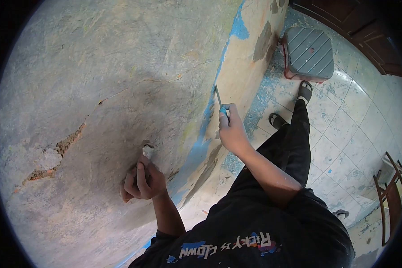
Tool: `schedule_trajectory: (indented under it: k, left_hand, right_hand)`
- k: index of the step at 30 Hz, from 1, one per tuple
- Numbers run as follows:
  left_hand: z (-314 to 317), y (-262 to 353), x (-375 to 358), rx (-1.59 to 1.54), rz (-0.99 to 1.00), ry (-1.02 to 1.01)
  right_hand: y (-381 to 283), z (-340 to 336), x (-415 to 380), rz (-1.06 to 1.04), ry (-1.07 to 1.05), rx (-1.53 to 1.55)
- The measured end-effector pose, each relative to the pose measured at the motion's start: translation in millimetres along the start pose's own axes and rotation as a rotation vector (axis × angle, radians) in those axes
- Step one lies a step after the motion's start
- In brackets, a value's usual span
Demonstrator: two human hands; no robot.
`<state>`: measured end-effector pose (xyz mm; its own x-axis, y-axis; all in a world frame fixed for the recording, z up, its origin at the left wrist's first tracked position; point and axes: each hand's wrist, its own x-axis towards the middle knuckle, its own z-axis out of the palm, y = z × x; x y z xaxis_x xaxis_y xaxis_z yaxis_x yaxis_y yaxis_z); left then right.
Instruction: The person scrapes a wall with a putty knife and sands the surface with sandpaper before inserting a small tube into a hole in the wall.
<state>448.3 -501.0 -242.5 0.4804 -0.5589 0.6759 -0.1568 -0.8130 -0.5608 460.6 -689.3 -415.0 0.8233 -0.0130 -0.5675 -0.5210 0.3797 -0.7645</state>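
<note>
My left hand (143,181) is closed, its fingers curled and its thumb and index finger pinched at a small pale lump (148,152) against the grey wall (165,53). Dark shadow surrounds this hand. Further right, my right hand (231,131) grips the teal handle of a thin metal tool (219,97), which looks like a screwdriver. Its tip touches or nearly touches the wall beside a strip of blue paint (201,154). A crack with a broken, rough patch (67,145) runs through the plaster left of my left hand.
A grey plastic stool (309,52) stands near my sandalled feet on the paint-spattered tiled floor (330,120). Brown wooden panelling (366,33) is at the upper right. A wooden-framed item (392,196) lies or stands at the right edge.
</note>
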Motion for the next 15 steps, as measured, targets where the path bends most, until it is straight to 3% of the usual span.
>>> schedule_trajectory:
  k: [15]
  left_hand:
    - [5, 0, 3, 0.014, 0.081, 0.033]
  right_hand:
    - [6, -6, 17, -0.019, 0.085, -0.022]
